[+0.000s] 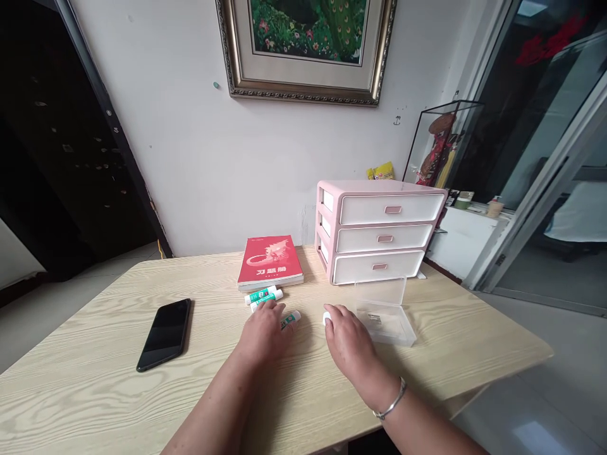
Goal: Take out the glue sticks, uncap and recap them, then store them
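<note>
My left hand [266,328] is low over the table with its fingers curled. Its fingertips reach the nearer of two green-and-white glue sticks [260,295] lying side by side. Another glue stick [291,319] pokes out between its index finger and thumb, the rear part hidden by the hand. To the right, my right hand [348,338] is closed round a small white piece [327,318], of which only the end shows past the fingers. A clear plastic case [396,327] with its lid raised stands just beyond the right hand.
A red book [270,260] lies behind the glue sticks. The pink-and-white drawer unit [384,237], its drawers closed, stands at the back right. At left rests a black phone [165,333]. The wooden table [95,392] ends at the wall behind.
</note>
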Tool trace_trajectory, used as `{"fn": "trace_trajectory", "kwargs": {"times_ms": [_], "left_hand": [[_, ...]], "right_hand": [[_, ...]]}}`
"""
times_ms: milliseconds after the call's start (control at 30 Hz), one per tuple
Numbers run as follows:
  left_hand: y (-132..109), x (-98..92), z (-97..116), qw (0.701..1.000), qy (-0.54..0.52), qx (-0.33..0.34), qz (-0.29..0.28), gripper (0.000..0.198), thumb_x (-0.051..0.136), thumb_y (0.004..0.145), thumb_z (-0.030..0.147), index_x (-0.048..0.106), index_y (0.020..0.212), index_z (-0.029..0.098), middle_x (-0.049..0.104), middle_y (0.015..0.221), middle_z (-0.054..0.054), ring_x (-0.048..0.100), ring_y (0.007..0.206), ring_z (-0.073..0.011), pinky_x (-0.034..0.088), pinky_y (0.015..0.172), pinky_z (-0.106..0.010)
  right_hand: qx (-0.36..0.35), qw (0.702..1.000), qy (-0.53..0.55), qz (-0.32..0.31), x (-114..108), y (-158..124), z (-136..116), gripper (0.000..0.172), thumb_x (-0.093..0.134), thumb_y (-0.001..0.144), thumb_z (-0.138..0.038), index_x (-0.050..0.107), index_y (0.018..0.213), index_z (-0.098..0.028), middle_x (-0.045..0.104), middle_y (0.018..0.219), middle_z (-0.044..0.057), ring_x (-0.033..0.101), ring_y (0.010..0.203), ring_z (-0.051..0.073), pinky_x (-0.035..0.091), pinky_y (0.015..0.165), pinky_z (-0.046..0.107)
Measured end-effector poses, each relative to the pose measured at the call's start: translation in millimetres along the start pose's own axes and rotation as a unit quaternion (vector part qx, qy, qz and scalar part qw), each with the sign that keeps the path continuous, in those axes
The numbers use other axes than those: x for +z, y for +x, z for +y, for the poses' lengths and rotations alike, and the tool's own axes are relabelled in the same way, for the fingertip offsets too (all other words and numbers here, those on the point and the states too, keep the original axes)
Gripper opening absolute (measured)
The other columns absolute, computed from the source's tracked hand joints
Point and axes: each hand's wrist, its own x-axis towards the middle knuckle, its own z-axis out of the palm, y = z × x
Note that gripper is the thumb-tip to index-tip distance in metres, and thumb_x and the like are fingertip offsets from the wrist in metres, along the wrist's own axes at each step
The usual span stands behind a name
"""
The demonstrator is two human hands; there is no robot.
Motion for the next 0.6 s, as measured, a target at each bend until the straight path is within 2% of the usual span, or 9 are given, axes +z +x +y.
{"fn": "trace_trajectory", "kwargs": {"times_ms": [167, 300, 367, 433, 467, 533, 600], "left_hand": [[-0.7, 4.5, 13.0, 0.998, -0.008, 0.018, -0.057, 0.027, 0.059, 0.086, 0.034, 0.068, 0.105, 0.017, 0.063, 0.110, -0.014, 0.055, 0.111, -0.0314, 0.044, 0.092, -0.040], [2.8, 6.4, 8.7, 0.995, -0.076, -0.005, -0.068, 0.021, 0.057, 0.085, 0.024, 0.068, 0.100, 0.014, 0.062, 0.109, -0.016, 0.055, 0.111, -0.0318, 0.042, 0.095, -0.042], [4.7, 5.8, 3.8, 0.991, -0.115, 0.006, -0.064, 0.022, 0.055, 0.088, 0.025, 0.066, 0.104, 0.016, 0.063, 0.109, -0.014, 0.057, 0.108, -0.0286, 0.043, 0.094, -0.039], [5.4, 2.3, 0.1, 0.983, -0.173, 0.024, -0.057, 0.027, 0.050, 0.093, 0.031, 0.062, 0.113, 0.018, 0.063, 0.107, -0.010, 0.059, 0.103, -0.0240, 0.046, 0.091, -0.034], [5.0, -0.7, -0.7, 0.972, -0.226, 0.032, -0.058, 0.031, 0.046, 0.096, 0.035, 0.059, 0.119, 0.019, 0.063, 0.105, -0.009, 0.060, 0.099, -0.0221, 0.047, 0.088, -0.033], [2.3, -8.8, 1.0, 0.921, -0.380, 0.039, -0.072, 0.040, 0.043, 0.098, 0.046, 0.053, 0.126, 0.019, 0.061, 0.102, -0.007, 0.061, 0.092, -0.0201, 0.050, 0.082, -0.032], [-2.8, -18.3, 6.4, 0.837, -0.536, 0.043, -0.101, 0.048, 0.047, 0.096, 0.053, 0.049, 0.129, 0.019, 0.059, 0.100, -0.007, 0.061, 0.088, -0.0191, 0.051, 0.080, -0.033]], "right_hand": [[0.000, 0.984, -0.137, -0.111, 2.0, 9.9, -6.8, 0.033, 0.045, 0.091, -0.003, 0.062, 0.117, -0.011, 0.063, 0.106, 0.016, 0.064, 0.092, 0.025, 0.050, 0.080, 0.032], [0.028, 0.974, -0.148, -0.170, 3.7, 16.5, -6.9, 0.034, 0.045, 0.086, 0.004, 0.064, 0.111, -0.010, 0.065, 0.103, 0.016, 0.065, 0.090, 0.026, 0.049, 0.077, 0.033], [0.038, 0.984, -0.073, -0.160, 4.8, 20.3, -3.2, 0.029, 0.048, 0.088, -0.001, 0.064, 0.110, -0.010, 0.066, 0.102, 0.016, 0.064, 0.093, 0.025, 0.048, 0.081, 0.033], [0.059, 0.988, 0.075, -0.122, 3.1, 25.7, 1.0, 0.024, 0.052, 0.092, -0.013, 0.064, 0.113, -0.012, 0.067, 0.101, 0.013, 0.064, 0.092, 0.023, 0.048, 0.082, 0.033], [0.073, 0.979, 0.163, -0.099, 0.2, 29.1, 2.2, 0.025, 0.054, 0.093, -0.019, 0.063, 0.115, -0.013, 0.068, 0.099, 0.011, 0.064, 0.089, 0.021, 0.049, 0.081, 0.032], [0.098, 0.939, 0.324, -0.061, -11.0, 36.4, 1.3, 0.032, 0.055, 0.093, -0.032, 0.061, 0.119, -0.014, 0.068, 0.095, 0.008, 0.062, 0.081, 0.018, 0.050, 0.071, 0.030], [0.099, 0.896, 0.431, -0.052, -28.7, 43.1, -4.4, 0.042, 0.055, 0.091, -0.042, 0.059, 0.122, -0.014, 0.066, 0.091, 0.006, 0.061, 0.075, 0.017, 0.048, 0.059, 0.026]]}}
